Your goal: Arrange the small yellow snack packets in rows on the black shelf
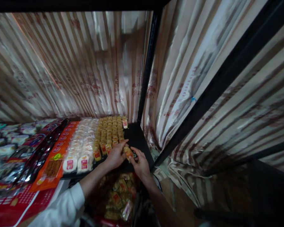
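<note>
My left hand [117, 154] and my right hand [140, 163] meet over the front edge of a black shelf [133, 134]. Between their fingers is a small yellow snack packet [128, 152] with a red label, gripped from both sides. Just left and behind stand close rows of similar yellow packets [110, 129]. One light-coloured packet [125, 123] with a red label stands at the back right end of these rows. Below my forearms, a container holds a loose heap of yellow packets [119, 195]; its outline is dim.
Left of the yellow rows are rows of white round packets [83, 163], an orange bag [54, 164] and dark shiny bags [30, 160]. Black posts [148, 66] and a slanting black beam [203, 101] frame the shelf. Striped curtains [85, 63] hang behind and to the right.
</note>
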{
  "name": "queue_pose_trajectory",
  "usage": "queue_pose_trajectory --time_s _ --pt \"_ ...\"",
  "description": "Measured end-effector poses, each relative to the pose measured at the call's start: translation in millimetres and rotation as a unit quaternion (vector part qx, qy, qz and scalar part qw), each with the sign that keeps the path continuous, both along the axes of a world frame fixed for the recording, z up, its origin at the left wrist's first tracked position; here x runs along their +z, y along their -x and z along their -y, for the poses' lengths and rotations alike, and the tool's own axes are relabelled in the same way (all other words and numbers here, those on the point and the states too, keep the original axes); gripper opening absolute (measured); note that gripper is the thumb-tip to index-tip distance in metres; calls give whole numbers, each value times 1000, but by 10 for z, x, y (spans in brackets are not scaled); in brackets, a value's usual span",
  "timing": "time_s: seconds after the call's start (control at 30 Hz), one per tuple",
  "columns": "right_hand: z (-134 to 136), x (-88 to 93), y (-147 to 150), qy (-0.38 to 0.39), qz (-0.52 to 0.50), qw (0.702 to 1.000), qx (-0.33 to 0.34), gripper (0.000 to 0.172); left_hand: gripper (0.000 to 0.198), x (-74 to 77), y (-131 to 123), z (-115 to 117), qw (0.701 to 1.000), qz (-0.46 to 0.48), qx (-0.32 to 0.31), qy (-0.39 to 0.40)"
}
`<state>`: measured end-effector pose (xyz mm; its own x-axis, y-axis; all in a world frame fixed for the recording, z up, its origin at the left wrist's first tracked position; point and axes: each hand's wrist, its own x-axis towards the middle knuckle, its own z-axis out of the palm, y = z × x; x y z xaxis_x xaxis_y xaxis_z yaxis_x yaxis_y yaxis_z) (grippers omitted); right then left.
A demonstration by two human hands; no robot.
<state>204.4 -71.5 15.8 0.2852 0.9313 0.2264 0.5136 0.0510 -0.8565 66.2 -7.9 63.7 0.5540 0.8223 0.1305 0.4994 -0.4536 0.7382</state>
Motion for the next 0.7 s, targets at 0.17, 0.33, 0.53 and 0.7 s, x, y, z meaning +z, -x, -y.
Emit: queue_pose_trajectory --time_s 0.17,0.33,0.53,0.7 --pt "-398 33 -122 1 38 999 -21 36 56 166 -231 -372 998 -36 -25 -38" --pt "-873 -73 -257 -6 14 997 -71 37 46 251 -462 -724 997 -49 47 -48" --pt "-1396 -125 -328 20 59 993 -101 36 45 161 -555 -1065 987 -119 73 -78" --pt "-1723 -246 -267 27 87 990 -111 34 38 32 -535 -1248 967 -190 17 -172"
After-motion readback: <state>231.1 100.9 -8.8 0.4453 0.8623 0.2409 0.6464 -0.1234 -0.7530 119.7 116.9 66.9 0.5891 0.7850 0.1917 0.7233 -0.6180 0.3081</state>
